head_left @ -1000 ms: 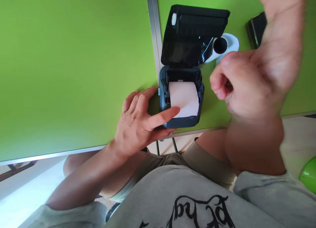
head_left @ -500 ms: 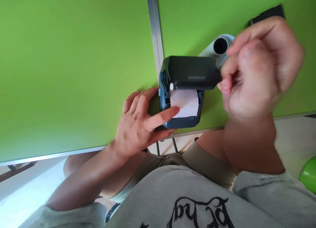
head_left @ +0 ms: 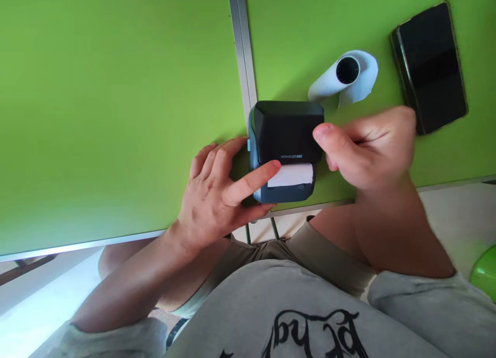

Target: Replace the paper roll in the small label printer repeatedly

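Observation:
A small dark label printer [head_left: 289, 133] stands at the front edge of the green table, its black lid lowered. White label paper [head_left: 292, 175] sticks out below the lid. My left hand [head_left: 217, 192] grips the printer's left side, with the index fingertip at the lid edge and paper and the thumb along the front. My right hand [head_left: 372, 146] is at the printer's right side, fingers curled in and thumb tip at the lid's right edge. Whether it pinches anything is hidden.
Behind the printer, a white paper roll with a dark core [head_left: 329, 84] lies on the green table [head_left: 116, 115]. A black phone-like device [head_left: 434, 68] rests at the right. A metal strip [head_left: 242, 43] runs between two table panels.
The printer lid has come down over the paper. My right hand has moved left and down with it, uncovering the black device and more of the paper roll. My left hand has barely moved.

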Tool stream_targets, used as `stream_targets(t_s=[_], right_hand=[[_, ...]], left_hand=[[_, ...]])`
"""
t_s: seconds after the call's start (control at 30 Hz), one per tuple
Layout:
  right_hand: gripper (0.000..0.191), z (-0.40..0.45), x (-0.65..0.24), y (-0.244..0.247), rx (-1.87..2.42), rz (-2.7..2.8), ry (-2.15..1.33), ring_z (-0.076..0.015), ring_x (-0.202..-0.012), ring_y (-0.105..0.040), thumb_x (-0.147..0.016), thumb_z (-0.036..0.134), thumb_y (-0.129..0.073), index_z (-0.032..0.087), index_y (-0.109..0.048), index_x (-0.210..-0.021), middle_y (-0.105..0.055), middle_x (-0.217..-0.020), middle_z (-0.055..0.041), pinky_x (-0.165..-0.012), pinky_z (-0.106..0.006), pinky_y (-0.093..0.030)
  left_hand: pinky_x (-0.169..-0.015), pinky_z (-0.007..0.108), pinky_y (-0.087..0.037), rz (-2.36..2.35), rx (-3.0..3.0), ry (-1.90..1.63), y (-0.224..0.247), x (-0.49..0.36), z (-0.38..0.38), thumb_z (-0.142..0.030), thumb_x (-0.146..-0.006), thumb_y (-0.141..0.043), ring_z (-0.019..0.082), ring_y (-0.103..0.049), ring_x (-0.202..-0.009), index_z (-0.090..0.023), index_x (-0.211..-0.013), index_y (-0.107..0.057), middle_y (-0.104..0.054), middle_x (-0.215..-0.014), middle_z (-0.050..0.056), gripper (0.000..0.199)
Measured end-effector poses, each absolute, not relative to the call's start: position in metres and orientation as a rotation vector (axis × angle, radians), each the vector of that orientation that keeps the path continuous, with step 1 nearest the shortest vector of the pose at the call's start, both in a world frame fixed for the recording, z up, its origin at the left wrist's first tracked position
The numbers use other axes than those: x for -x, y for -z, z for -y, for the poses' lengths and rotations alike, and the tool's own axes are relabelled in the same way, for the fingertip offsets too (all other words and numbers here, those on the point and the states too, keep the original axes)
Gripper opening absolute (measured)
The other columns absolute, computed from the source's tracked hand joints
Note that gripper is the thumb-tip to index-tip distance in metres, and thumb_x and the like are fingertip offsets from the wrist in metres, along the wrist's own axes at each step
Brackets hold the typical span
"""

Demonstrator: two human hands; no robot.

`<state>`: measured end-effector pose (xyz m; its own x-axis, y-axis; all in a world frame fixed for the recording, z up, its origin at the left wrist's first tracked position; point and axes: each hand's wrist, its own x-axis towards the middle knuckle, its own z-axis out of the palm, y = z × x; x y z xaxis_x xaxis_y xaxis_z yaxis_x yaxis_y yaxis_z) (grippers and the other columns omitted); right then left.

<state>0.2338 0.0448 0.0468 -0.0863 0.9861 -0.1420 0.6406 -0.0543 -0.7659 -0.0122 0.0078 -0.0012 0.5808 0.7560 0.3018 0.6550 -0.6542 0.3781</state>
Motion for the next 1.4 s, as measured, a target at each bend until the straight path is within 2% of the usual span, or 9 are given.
stream_targets(t_s=[0.13, 0.27, 0.4, 0.6, 0.9, 1.27, 1.33, 1.4], right_hand=[[0.068, -0.054, -0.238, -0.051, 1.843, 1.857, -1.088, -0.0026, -0.043, -0.019, -0.083, 0.050, -0.073, 0.018, -0.033, -0.039, -0.020, -0.038, 0.0058, -0.045, -0.029, -0.009], [0.064, -0.060, -0.239, -0.054, 1.848, 1.859, -1.281, -0.0018, -0.045, -0.022, -0.079, 0.051, -0.078, 0.017, -0.039, -0.041, -0.026, -0.042, 0.0058, -0.041, -0.025, -0.009], [0.059, -0.063, -0.240, -0.050, 1.818, 1.837, -1.326, -0.0026, -0.041, -0.026, -0.075, 0.051, -0.080, 0.017, -0.045, -0.041, -0.033, -0.039, 0.0053, -0.038, -0.023, -0.011], [0.057, -0.066, -0.241, -0.050, 1.789, 1.823, -1.436, -0.0046, -0.035, -0.031, -0.079, 0.050, -0.079, 0.019, -0.052, -0.040, -0.045, -0.034, 0.0021, -0.035, -0.026, -0.014], [0.058, -0.069, -0.243, -0.057, 1.814, 1.805, -1.570, -0.0039, -0.037, -0.028, -0.076, 0.061, -0.076, 0.018, -0.054, -0.043, -0.044, -0.036, 0.0027, -0.039, -0.028, -0.018], [0.057, -0.072, -0.244, -0.056, 1.798, 1.868, -1.618, -0.0060, -0.035, -0.035, -0.080, 0.061, -0.071, 0.019, -0.058, -0.044, -0.051, -0.039, -0.0005, -0.042, -0.030, -0.026], [0.057, -0.072, -0.245, -0.055, 1.781, 1.861, -1.619, -0.0069, -0.037, -0.037, -0.079, 0.062, -0.071, 0.018, -0.059, -0.045, -0.053, -0.041, -0.0016, -0.043, -0.030, -0.027], [0.056, -0.072, -0.245, -0.054, 1.768, 1.854, -1.621, -0.0077, -0.040, -0.039, -0.079, 0.062, -0.072, 0.018, -0.059, -0.046, -0.055, -0.043, -0.0028, -0.044, -0.031, -0.026]], left_hand=[[-0.105, 0.053, -0.048, -1.181, -2.618, -0.616, 0.000, 0.012, -0.009, -0.060, -0.091, -0.067, 0.033, -0.059, -0.119, -0.030, -0.162, -0.025, -0.054, -0.137, 0.020, 0.087], [-0.103, 0.053, -0.049, -1.194, -2.628, -0.615, -0.001, 0.011, -0.010, -0.060, -0.090, -0.069, 0.034, -0.060, -0.117, -0.030, -0.163, -0.023, -0.055, -0.135, 0.020, 0.091], [-0.101, 0.053, -0.049, -1.183, -2.628, -0.617, 0.000, 0.012, -0.010, -0.059, -0.090, -0.069, 0.034, -0.061, -0.116, -0.030, -0.162, -0.024, -0.055, -0.135, 0.021, 0.090], [-0.102, 0.050, -0.048, -1.187, -2.626, -0.626, 0.000, 0.012, -0.011, -0.058, -0.090, -0.069, 0.033, -0.060, -0.118, -0.031, -0.161, -0.026, -0.056, -0.136, 0.018, 0.087], [-0.099, 0.050, -0.049, -1.194, -2.652, -0.632, 0.000, 0.010, -0.012, -0.059, -0.090, -0.068, 0.033, -0.061, -0.114, -0.027, -0.153, -0.034, -0.056, -0.133, 0.019, 0.079], [-0.097, 0.051, -0.050, -1.202, -2.635, -0.646, -0.002, 0.009, -0.013, -0.058, -0.089, -0.068, 0.033, -0.062, -0.111, -0.026, -0.148, -0.038, -0.057, -0.131, 0.019, 0.073], [-0.099, 0.051, -0.050, -1.197, -2.639, -0.645, -0.001, 0.009, -0.012, -0.059, -0.089, -0.068, 0.034, -0.063, -0.112, -0.025, -0.151, -0.037, -0.058, -0.132, 0.019, 0.077], [-0.101, 0.050, -0.049, -1.209, -2.625, -0.656, 0.000, 0.009, -0.011, -0.063, -0.088, -0.067, 0.035, -0.064, -0.114, -0.021, -0.157, -0.029, -0.060, -0.133, 0.021, 0.089]])
